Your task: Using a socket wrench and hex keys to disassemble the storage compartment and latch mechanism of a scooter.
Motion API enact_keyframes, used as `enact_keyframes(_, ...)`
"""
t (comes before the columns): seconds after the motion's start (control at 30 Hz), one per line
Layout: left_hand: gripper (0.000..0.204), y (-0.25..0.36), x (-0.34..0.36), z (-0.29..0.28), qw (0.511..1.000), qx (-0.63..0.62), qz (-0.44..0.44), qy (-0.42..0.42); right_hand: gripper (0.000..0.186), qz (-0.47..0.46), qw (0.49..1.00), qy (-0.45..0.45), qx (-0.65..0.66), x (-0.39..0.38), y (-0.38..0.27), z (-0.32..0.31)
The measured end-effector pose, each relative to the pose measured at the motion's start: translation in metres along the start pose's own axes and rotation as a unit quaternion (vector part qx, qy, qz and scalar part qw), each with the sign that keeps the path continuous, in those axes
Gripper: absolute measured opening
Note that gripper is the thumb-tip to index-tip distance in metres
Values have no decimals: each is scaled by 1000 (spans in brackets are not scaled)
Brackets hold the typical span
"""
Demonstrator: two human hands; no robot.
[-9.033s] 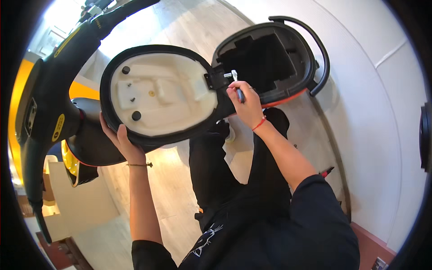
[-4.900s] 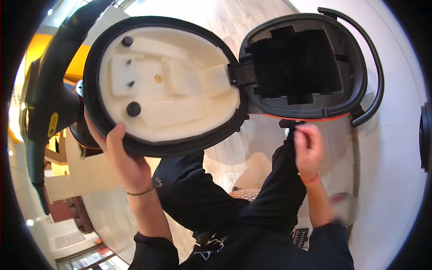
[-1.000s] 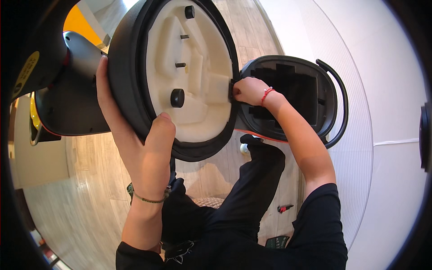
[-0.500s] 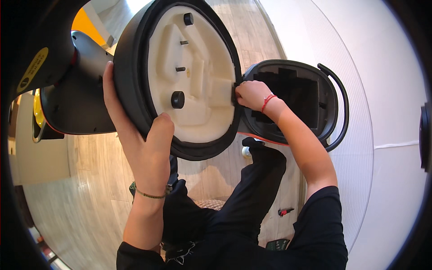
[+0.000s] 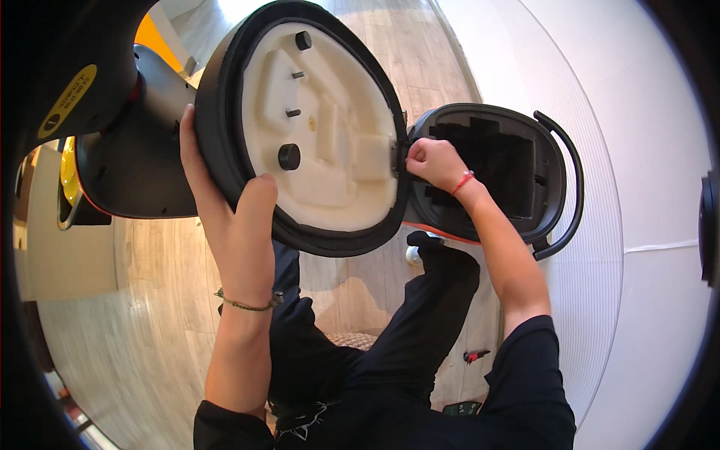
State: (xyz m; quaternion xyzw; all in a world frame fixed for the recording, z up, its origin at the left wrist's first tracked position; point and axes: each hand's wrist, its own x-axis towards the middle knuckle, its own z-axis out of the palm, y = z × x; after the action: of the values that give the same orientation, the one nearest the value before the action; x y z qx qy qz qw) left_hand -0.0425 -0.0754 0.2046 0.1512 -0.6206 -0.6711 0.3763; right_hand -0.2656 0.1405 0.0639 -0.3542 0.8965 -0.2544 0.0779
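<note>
A black scooter seat (image 5: 218,112) stands tipped up, its cream underside with two round black rubber pads and two bolts facing me. My left hand (image 5: 238,225) grips its near left edge, thumb on the rim and fingers behind. At the seat's right edge is a black hinge (image 5: 397,157), joining it to the black storage compartment (image 5: 551,191). My right hand (image 5: 439,165) is closed in a pinch just right of the hinge, over the compartment's left rim. What the fingertips hold, if anything, is hidden.
A curved black grab rail (image 5: 576,169) bounds the compartment's right side. The scooter's dark front body (image 5: 142,165) stands at left. On the wooden floor lies a small red and black tool (image 5: 475,355). A white wall (image 5: 660,202) rises at the right.
The seat has swung slightly, its lower edge moving up. My right hand has drawn a little right, away from the hinge, which now shows more. My left hand keeps its grip.
</note>
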Motion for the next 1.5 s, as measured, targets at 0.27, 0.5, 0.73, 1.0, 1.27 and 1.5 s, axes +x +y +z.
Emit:
enact_keyframes(0.27, 82, 6, -4, 2, 1000, 24, 6, -10, 8, 174, 636, 134, 740, -86, -36, 6)
enact_keyframes(0.5, 80, 3, -6, -11, 1000, 14, -6, 8, 42, 347, 517, -36, 782, -141, -62, 86)
enact_keyframes(0.73, 82, -3, -10, -44, 996, -14, -90, 1, 35, 310, 508, -103, 797, -109, -86, 110)
enact_keyframes(1.0, 86, -12, -11, -117, 986, 23, -164, -13, 32, 361, 478, -67, 798, -162, -151, 159)
enact_keyframes(1.27, 97, -44, -63, -146, 947, 28, -304, -96, 26, 458, 515, 46, 723, -259, -163, 134)
enact_keyframes(1.5, 83, -47, -180, -171, 944, -19, -330, -6, 32, 474, 579, 8, 664, -331, -160, 103)
